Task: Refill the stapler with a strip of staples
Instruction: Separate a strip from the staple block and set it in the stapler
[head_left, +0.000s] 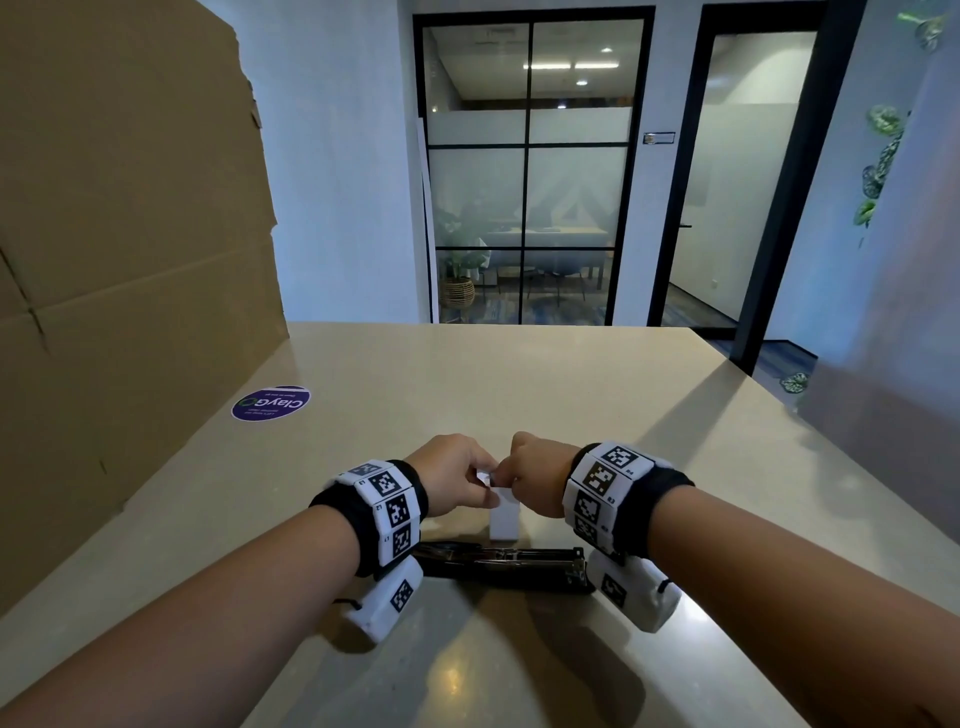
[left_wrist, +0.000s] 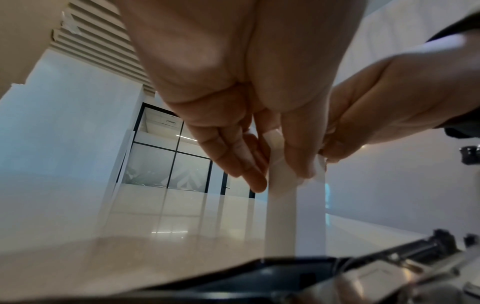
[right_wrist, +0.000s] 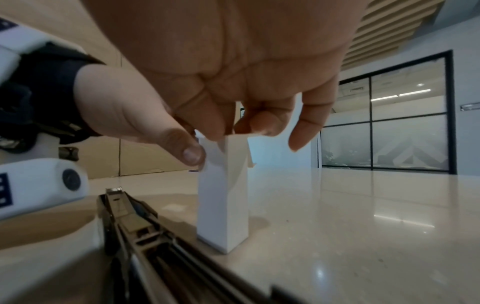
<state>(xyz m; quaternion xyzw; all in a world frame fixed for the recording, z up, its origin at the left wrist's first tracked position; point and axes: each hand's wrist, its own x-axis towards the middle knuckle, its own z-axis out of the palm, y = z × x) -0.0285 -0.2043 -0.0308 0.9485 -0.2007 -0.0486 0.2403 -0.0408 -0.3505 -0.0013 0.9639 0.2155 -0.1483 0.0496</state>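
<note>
The left hand (head_left: 457, 475) and the right hand (head_left: 537, 480) both pinch the top of an upright white box (head_left: 504, 522), just beyond the opened stapler (head_left: 506, 566).

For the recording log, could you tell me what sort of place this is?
Probably an office: a glass-walled meeting room with table and chairs stands behind the beige table, and a cardboard box stands on the left.

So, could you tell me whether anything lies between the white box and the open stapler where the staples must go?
Nothing visible does: the white box stands upright just behind the open stapler, only bare table between them.
</note>
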